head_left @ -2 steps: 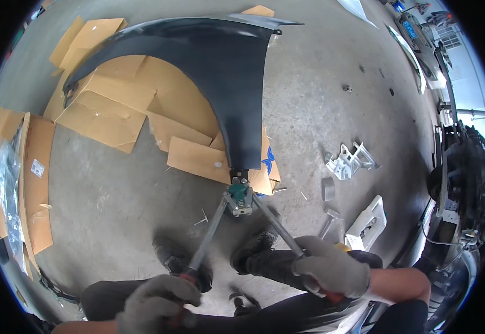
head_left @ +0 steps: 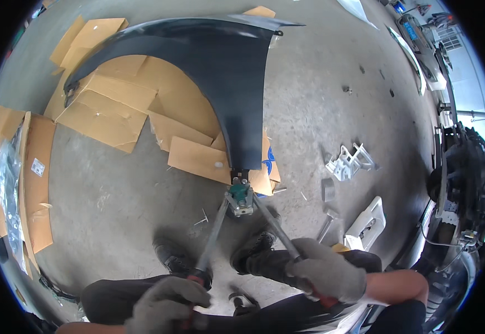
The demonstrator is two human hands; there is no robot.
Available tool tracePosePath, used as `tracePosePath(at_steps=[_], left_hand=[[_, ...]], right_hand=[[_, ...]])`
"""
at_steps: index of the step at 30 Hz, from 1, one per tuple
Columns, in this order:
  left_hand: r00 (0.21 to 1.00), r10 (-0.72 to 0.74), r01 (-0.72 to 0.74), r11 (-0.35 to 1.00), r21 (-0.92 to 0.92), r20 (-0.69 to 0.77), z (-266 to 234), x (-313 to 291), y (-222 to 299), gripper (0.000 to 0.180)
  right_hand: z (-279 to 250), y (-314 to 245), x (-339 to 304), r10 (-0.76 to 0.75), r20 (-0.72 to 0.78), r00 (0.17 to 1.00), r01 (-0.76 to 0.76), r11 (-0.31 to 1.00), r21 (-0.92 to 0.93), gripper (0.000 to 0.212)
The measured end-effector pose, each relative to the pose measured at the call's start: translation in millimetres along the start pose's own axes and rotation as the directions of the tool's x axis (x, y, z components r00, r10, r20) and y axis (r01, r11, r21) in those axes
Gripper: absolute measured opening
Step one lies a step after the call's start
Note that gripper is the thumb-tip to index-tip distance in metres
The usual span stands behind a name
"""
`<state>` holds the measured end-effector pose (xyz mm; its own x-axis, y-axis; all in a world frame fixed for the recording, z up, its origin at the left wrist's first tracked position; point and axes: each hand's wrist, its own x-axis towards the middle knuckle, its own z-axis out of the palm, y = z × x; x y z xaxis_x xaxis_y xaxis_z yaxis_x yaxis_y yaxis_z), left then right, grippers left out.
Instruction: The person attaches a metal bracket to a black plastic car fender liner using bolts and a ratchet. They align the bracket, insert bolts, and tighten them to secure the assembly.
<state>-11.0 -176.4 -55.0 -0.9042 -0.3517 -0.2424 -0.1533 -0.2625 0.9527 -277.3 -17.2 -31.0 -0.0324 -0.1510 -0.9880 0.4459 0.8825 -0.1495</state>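
A long-handled bolt cutter [head_left: 241,199] with a green head, grey tube arms and red grips reaches away from me. Its jaw end meets the small tab at the lower tip of a dark car fender [head_left: 198,47]. My gloved left hand [head_left: 167,303] is wrapped round the left handle's red grip. On the right grip, my gloved right hand [head_left: 328,273] is closed too. The handles stand spread apart in a V. How the jaws sit on the tab is too small to tell.
Opened cardboard [head_left: 106,114] lies under the fender. A cardboard box [head_left: 38,183] with plastic wrap stands at the left. On the floor at the right are a silver bracket [head_left: 345,164], a tape roll [head_left: 327,189] and a white panel part [head_left: 367,225]. Vehicle parts [head_left: 456,178] line the far right.
My hands have come slightly closer together, the left one moving right and the right one a little left, bringing the handles inward. The fender has hardly moved.
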Motion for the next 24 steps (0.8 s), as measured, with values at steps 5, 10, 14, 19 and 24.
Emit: tracePosePath(at_steps=[5, 10, 14, 19, 24], left_hand=[[0.589, -0.807, 0.615, 0.49, -0.619, -0.054, 56.5, 29.1, 31.2, 0.021], [0.806, -0.581, 0.542, 0.8, -0.257, -0.11, 76.9, 38.8, 11.7, 0.025], [0.77, -0.637, 0.612, 0.746, -0.262, -0.017, 53.5, 34.4, 20.3, 0.024], [0.727, -0.648, 0.685, 0.659, -0.31, 0.227, -66.5, 24.1, -3.4, 0.024], [0.722, -0.634, 0.687, 0.609, -0.397, 0.277, -205.9, 21.4, -86.4, 0.012]], right_hand=[[43.6, -7.8, -2.9, -0.114, -0.083, 0.99, 0.116, 0.993, 0.027, 0.059], [51.5, 14.5, 12.9, -0.151, -0.122, 0.981, 0.156, 0.987, 0.033, 0.057], [44.5, 20.3, 15.4, -0.174, -0.077, 0.982, 0.173, 0.985, -0.019, 0.064], [-16.4, 3.7, 14.2, -0.095, 0.118, 0.988, 0.109, 0.987, -0.117, 0.079], [-147.7, 20.5, 53.9, -0.293, 0.186, 0.938, 0.342, 0.87, -0.355, 0.052]])
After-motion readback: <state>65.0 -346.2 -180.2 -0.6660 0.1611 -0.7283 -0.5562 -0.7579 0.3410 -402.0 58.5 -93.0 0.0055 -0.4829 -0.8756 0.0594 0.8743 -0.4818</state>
